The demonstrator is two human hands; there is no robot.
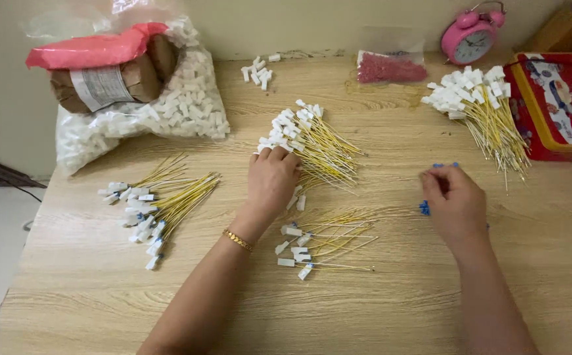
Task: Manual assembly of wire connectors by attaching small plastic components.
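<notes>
Left hand (271, 181) rests knuckles-up on the middle pile of yellow wires (315, 148), fingers curled, apparently picking one out. Right hand (453, 200), at three o'clock, pinches small blue caps (424, 209). Finished-looking wires (319, 246) lie at six o'clock on the wooden table (391, 309).

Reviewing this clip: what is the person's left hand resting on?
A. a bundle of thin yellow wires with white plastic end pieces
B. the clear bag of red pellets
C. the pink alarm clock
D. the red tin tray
A: the left hand lies on the bundle of thin yellow wires with white plastic end pieces at the middle of the light wooden table.
</notes>
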